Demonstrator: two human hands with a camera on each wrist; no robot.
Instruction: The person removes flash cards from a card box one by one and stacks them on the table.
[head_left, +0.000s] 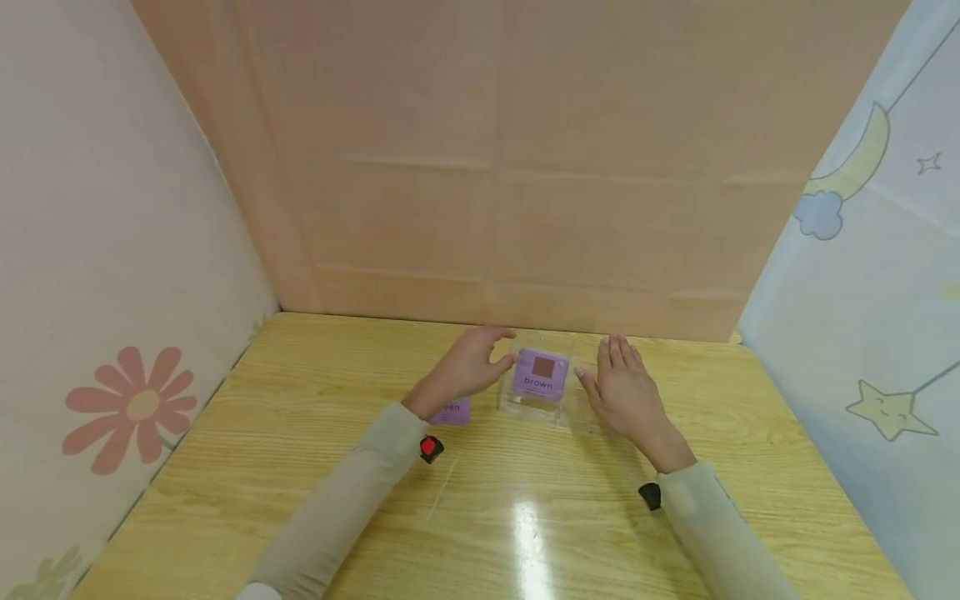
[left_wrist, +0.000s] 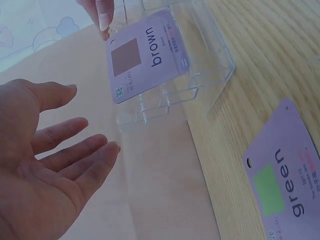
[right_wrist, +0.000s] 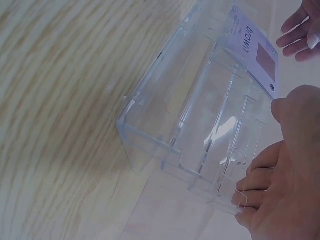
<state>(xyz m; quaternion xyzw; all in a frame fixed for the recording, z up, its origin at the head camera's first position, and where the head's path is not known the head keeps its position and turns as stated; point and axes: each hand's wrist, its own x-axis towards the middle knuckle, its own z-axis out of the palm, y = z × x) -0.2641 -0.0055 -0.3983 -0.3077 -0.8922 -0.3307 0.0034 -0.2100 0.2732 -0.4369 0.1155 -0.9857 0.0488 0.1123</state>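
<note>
Clear holder [right_wrist: 142, 140]: faint in the head view; the right wrist view gives us its stepped tiers.
Brown card [head_left: 540, 380]: leaning in it, low centre of the head view.
Green card [left_wrist: 280, 182]: partly covered there; at lower right of the left wrist view we read its word, one end cut off.
Left hand [head_left: 467, 365]: fingers apart, gripping nothing.
Right hand [head_left: 626, 392]: fingers close together at the holder's end; how firmly, we cannot tell.

pale sleeves [head_left: 337, 496] | black left wristpiece [head_left: 437, 451] (red patch [head_left: 428, 446]) | black right wristpiece [head_left: 650, 497]
</note>
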